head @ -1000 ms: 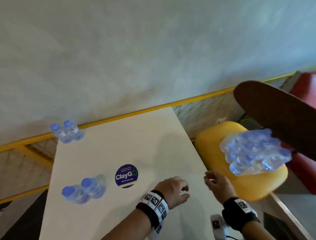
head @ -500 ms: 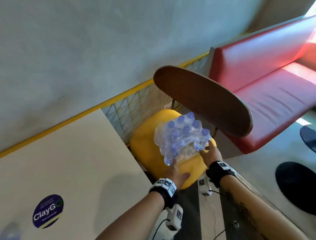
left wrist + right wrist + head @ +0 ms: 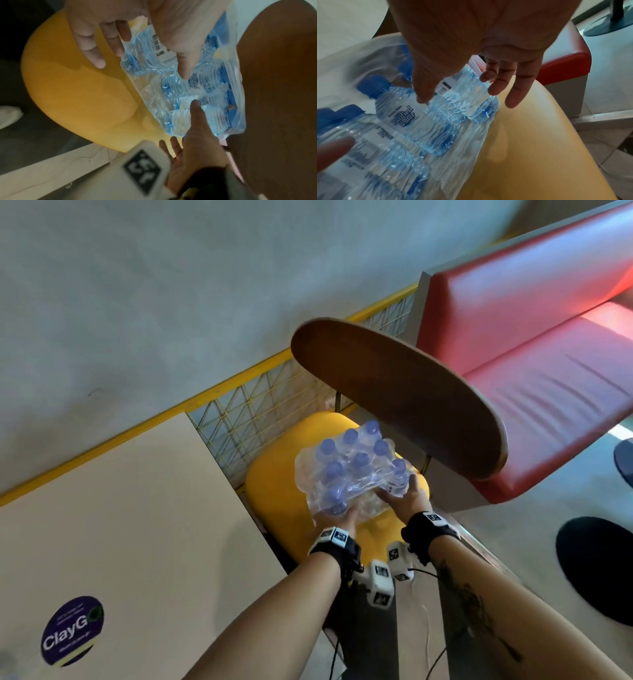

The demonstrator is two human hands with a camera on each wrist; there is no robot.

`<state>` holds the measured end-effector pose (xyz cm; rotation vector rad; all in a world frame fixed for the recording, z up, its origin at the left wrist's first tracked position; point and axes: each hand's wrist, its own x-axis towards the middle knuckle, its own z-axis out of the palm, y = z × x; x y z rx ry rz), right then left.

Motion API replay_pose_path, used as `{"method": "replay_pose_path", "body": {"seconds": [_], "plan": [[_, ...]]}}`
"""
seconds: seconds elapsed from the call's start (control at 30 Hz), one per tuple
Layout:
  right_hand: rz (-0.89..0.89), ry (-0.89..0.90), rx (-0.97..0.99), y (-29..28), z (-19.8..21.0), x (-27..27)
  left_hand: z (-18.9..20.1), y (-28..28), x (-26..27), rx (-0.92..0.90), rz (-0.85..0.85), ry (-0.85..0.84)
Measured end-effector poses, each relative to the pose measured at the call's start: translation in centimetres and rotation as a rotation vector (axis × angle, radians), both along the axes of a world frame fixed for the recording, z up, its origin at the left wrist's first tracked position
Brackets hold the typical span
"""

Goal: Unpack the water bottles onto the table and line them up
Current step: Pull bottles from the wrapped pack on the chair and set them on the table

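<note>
Yellow seat point(image 3: 274, 491) edge beneath bottle pack point(image 3: 349, 474)

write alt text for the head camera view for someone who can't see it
Seen from above, a person's left hand and right hand reach to the near side of a shrink-wrapped pack of water bottles with blue caps, which sits on a yellow chair seat. A beige table with a round purple sticker lies to the left, a red bench to the right.
</note>
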<state>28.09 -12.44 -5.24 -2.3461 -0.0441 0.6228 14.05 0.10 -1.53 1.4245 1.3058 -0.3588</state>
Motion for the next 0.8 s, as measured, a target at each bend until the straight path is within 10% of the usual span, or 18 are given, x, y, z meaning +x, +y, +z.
{"method": "replay_pose_path", "body": {"seconds": [0.13,0.47,0.8], "plan": [[0.074,-0.091,-0.016,-0.4,-0.1,0.7,0.3,0.5,0.7,0.019,-0.121,0.165],[0.394,-0.163,-0.057,-3.1,2.6,-4.3,4.3,1.4,-5.8,0.186,-0.453,-0.213],[0.735,-0.043,0.024,2.7,3.4,-20.0,3.8,11.5,-27.2,0.452,-0.267,-0.130]]}}
